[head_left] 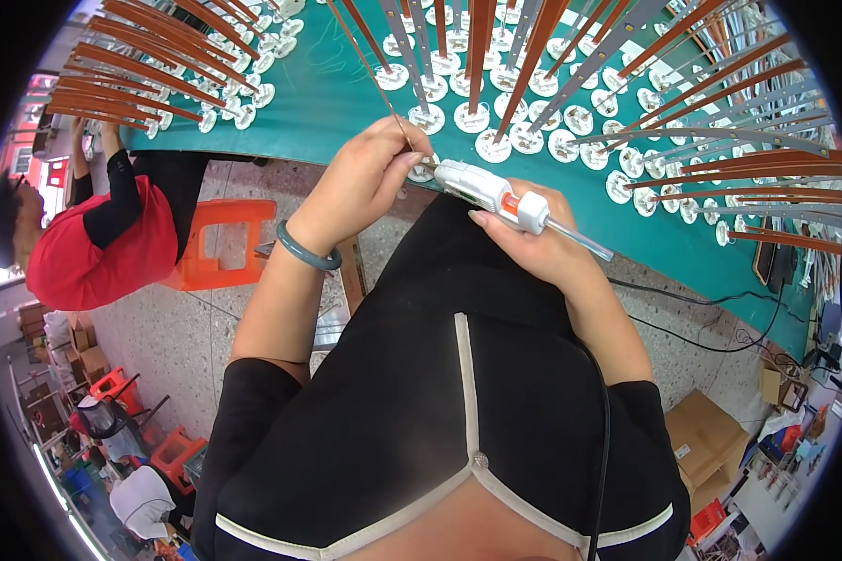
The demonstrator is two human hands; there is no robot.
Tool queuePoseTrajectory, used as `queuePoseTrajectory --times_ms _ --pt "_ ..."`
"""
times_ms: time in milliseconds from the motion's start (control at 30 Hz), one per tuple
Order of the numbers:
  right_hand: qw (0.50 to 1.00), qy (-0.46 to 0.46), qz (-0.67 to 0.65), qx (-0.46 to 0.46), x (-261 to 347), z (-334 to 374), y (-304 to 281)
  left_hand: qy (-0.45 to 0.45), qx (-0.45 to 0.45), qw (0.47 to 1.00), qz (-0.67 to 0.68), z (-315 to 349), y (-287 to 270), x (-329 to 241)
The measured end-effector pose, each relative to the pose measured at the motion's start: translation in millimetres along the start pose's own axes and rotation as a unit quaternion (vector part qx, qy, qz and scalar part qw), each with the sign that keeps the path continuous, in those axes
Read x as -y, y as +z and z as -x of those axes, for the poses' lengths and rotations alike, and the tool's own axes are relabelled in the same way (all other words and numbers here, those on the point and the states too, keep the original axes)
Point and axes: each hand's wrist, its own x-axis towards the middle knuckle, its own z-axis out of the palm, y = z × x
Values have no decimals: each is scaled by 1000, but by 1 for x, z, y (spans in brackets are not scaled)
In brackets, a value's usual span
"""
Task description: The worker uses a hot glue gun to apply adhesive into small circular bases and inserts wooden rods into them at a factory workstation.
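Observation:
My left hand (365,182) pinches a thin brown rod (376,79) just above a small white round base (423,171) at the near edge of the green table (327,103). My right hand (533,238) grips a white glue gun (496,196) with an orange trigger, its nozzle pointing left at that base. A clear glue stick pokes out of the gun's back end to the right. A green bangle (307,252) circles my left wrist.
Many upright brown and grey rods (533,65) in white round bases cover the green table. A person in a red top (98,238) sits at the left beside an orange stool (225,243). Black cables (702,327) and cardboard boxes (706,444) lie on the floor at right.

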Motion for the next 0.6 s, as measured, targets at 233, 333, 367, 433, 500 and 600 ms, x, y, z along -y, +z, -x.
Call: queuePoseTrajectory --times_ms 233,333,367,433,500,600 --pt "998 34 27 54 0 1 -7 -12 -5 1000 3 0 2 2" --pt "998 29 20 51 0 2 -7 -13 -10 1000 8 -1 3 1" --pt "998 29 20 50 1 2 -8 -13 -10 1000 8 -1 3 1" --pt "997 30 42 58 3 1 -9 -9 -12 1000 1 0 2 0" --pt "997 31 37 56 4 2 -9 -7 -13 1000 3 0 3 1" --pt "998 14 32 51 0 2 -8 -4 -16 1000 1 0 3 1"
